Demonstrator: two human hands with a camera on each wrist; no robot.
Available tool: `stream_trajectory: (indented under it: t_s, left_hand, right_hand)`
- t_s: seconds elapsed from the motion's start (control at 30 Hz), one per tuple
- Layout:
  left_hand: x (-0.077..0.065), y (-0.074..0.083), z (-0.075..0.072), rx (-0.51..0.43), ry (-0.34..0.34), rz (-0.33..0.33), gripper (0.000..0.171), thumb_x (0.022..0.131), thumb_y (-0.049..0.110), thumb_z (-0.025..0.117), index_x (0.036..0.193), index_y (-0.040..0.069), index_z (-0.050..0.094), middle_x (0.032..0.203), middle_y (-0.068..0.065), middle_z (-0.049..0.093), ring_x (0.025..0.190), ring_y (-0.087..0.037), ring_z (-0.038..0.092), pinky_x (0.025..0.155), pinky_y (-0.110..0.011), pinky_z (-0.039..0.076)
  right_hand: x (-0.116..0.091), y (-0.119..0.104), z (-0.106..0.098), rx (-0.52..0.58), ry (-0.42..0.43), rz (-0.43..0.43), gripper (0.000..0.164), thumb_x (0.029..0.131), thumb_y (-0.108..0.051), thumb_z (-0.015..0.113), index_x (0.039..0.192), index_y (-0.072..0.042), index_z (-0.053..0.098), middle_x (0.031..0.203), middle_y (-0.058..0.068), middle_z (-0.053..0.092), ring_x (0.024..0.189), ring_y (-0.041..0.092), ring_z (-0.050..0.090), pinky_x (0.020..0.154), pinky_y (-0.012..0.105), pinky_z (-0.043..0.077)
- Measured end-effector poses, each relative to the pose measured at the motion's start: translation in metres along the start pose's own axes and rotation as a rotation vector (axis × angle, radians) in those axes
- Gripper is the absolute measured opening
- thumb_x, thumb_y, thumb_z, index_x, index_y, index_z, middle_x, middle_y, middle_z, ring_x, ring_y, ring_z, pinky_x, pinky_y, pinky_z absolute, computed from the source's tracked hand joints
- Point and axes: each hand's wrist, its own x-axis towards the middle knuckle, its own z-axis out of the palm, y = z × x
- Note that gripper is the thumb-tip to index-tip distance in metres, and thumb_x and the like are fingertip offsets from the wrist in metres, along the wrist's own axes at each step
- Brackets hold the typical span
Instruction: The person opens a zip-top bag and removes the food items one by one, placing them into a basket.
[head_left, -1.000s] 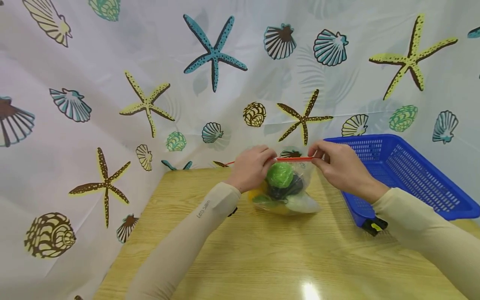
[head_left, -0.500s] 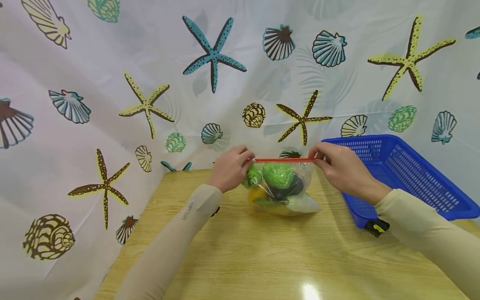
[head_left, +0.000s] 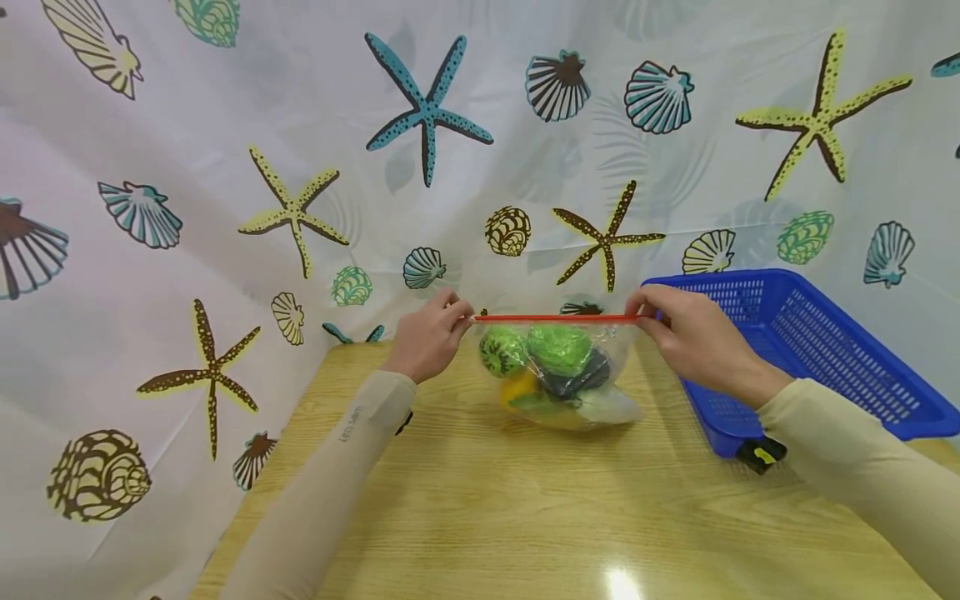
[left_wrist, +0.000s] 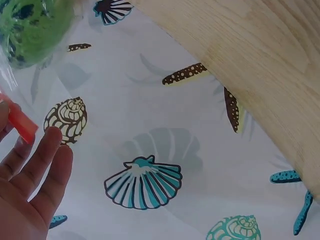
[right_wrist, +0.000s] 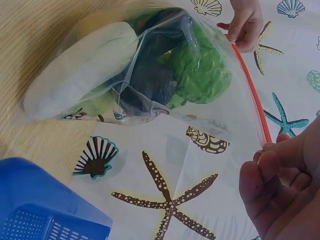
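Observation:
A clear zip bag (head_left: 615, 350) with a red zip strip (head_left: 555, 318) along its top stands on the table. Inside are a green striped ball-like piece (head_left: 501, 350), a leafy green lettuce-like piece (head_left: 558, 348), a dark purple piece (right_wrist: 150, 75), something yellow (head_left: 517, 387) and a long white vegetable (right_wrist: 82, 70). My left hand (head_left: 429, 335) pinches the strip's left end between thumb and finger, its other fingers extended in the left wrist view. At the right end, my right hand (head_left: 686, 333) pinches the strip too. The strip is stretched straight between both hands.
A blue plastic basket (head_left: 795, 317) with mesh walls stands right of the bag, partly behind the right forearm. The wooden table (head_left: 480, 517) lies in front. A white curtain (head_left: 315, 100) printed with starfish and shells hangs behind the table and at the left.
My left hand has slid leftward along the red strip from near its middle to its left end, uncovering the green striped piece. The right hand stays at the right end, shifting slightly right.

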Motion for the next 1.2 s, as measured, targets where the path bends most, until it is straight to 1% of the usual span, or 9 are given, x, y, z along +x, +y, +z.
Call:
stream_trajectory:
  t_s: [0.13,0.27,0.5,0.6,0.7,0.87,0.97,1.07,1.2]
  left_hand:
    - [-0.005,-0.007,-0.004,-0.001,-0.03,-0.04,0.015,0.098,0.029,0.052,0.103,0.021,0.064,0.103,0.002,0.049,0.062,-0.009,0.048,0.049,-0.031,0.047]
    - [-0.009,-0.006,-0.007,-0.034,-0.044,-0.04,0.017,0.099,0.028,0.05,0.104,0.019,0.064,0.104,0.002,0.047,0.062,-0.009,0.047,0.05,-0.031,0.047]
    - [-0.01,0.012,-0.013,-0.102,-0.036,0.012,0.018,0.103,0.027,0.04,0.099,0.016,0.054,0.094,0.002,0.046,0.067,-0.009,0.044,0.056,-0.031,0.046]
    - [-0.008,0.023,-0.014,-0.109,-0.016,0.026,0.018,0.103,0.026,0.038,0.095,0.016,0.05,0.088,0.002,0.044,0.063,-0.01,0.042,0.053,-0.031,0.043]
    - [-0.007,0.031,-0.014,-0.113,0.003,0.03,0.016,0.102,0.023,0.038,0.093,0.015,0.048,0.087,0.002,0.044,0.062,-0.011,0.041,0.051,-0.031,0.042]
    - [-0.007,0.042,-0.013,-0.121,0.029,0.022,0.015,0.1,0.022,0.039,0.092,0.016,0.05,0.084,0.003,0.046,0.061,-0.011,0.041,0.052,-0.031,0.043]
    - [-0.007,0.049,-0.013,-0.125,0.032,0.023,0.016,0.1,0.024,0.038,0.093,0.016,0.051,0.082,0.004,0.048,0.062,-0.009,0.042,0.052,-0.031,0.044]
    - [-0.006,0.056,-0.013,-0.148,0.022,0.031,0.017,0.1,0.025,0.038,0.096,0.016,0.052,0.084,0.005,0.051,0.063,-0.008,0.044,0.054,-0.03,0.046]
    - [-0.007,0.064,-0.011,-0.206,0.0,0.033,0.017,0.101,0.025,0.04,0.102,0.014,0.053,0.092,0.003,0.055,0.07,-0.006,0.049,0.06,-0.03,0.05]
  right_hand:
    - [0.0,0.004,-0.001,0.006,0.001,0.007,0.018,0.088,0.003,0.062,0.097,-0.013,0.064,0.083,0.002,0.065,0.065,0.011,0.051,0.057,0.036,0.046]
    - [0.0,0.005,-0.002,-0.023,-0.003,0.005,0.017,0.088,0.001,0.062,0.098,-0.013,0.065,0.082,0.002,0.065,0.063,0.012,0.05,0.056,0.035,0.045]
    - [0.0,0.01,-0.003,-0.14,-0.091,0.034,0.015,0.09,-0.006,0.059,0.101,-0.014,0.065,0.081,0.002,0.063,0.063,0.014,0.049,0.054,0.035,0.043]
    - [0.0,0.009,0.0,-0.163,-0.095,0.009,0.015,0.089,-0.006,0.059,0.102,-0.012,0.065,0.086,0.002,0.063,0.069,0.015,0.052,0.057,0.037,0.047]
    - [0.001,0.004,0.006,-0.191,-0.065,-0.072,0.016,0.086,-0.006,0.062,0.1,-0.011,0.066,0.089,0.002,0.062,0.077,0.017,0.053,0.061,0.039,0.049]
    - [0.002,-0.006,0.021,-0.258,0.002,-0.293,0.015,0.082,-0.007,0.064,0.096,-0.009,0.067,0.101,0.008,0.06,0.092,0.024,0.05,0.069,0.046,0.047]
    - [0.002,-0.011,0.03,-0.294,0.008,-0.389,0.017,0.082,-0.008,0.063,0.099,-0.007,0.066,0.109,0.012,0.059,0.1,0.028,0.047,0.077,0.051,0.045]
    - [0.002,-0.016,0.038,-0.314,-0.015,-0.441,0.019,0.083,-0.009,0.063,0.102,-0.006,0.066,0.109,0.011,0.06,0.103,0.03,0.047,0.085,0.052,0.044]
    - [0.001,-0.018,0.047,-0.316,-0.03,-0.464,0.012,0.084,-0.009,0.066,0.096,-0.008,0.067,0.097,0.007,0.063,0.096,0.027,0.052,0.087,0.049,0.045]
